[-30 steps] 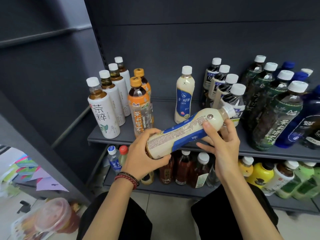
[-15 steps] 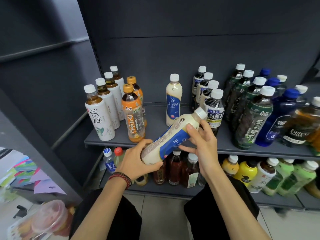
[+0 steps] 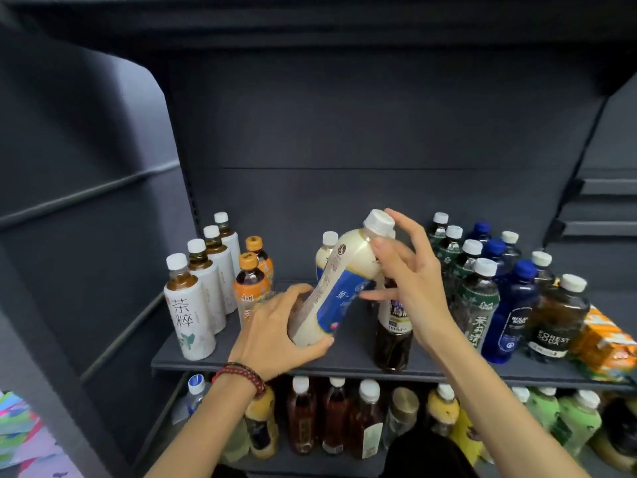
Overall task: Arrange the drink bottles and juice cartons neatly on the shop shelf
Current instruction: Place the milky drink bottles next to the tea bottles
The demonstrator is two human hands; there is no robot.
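A cream milk-drink bottle [image 3: 339, 288] with a blue label and white cap is tilted over the grey shelf [image 3: 344, 360], cap up and to the right. My left hand [image 3: 275, 332] grips its base. My right hand [image 3: 406, 270] holds its neck with fingers and thumb. A second cream bottle [image 3: 325, 250] stands behind it. White tea bottles [image 3: 188, 305] and orange-capped tea bottles [image 3: 251, 281] stand in rows at the left. A dark oolong bottle [image 3: 393, 336] stands under my right hand; green-label bottles [image 3: 477, 298] and blue bottles [image 3: 513, 312] stand to the right.
A Forest Soda bottle [image 3: 556, 315] and an orange juice carton [image 3: 606, 343] sit at the shelf's right end. The lower shelf holds several bottles [image 3: 337, 415], brown, yellow and green. Dark side panels close in the left and right. Colourful papers [image 3: 20, 432] lie at the lower left.
Both hands have lifted the cream bottle up and forward over the shelf and stood it more upright. The view has tilted upward and moved closer to the shelf.
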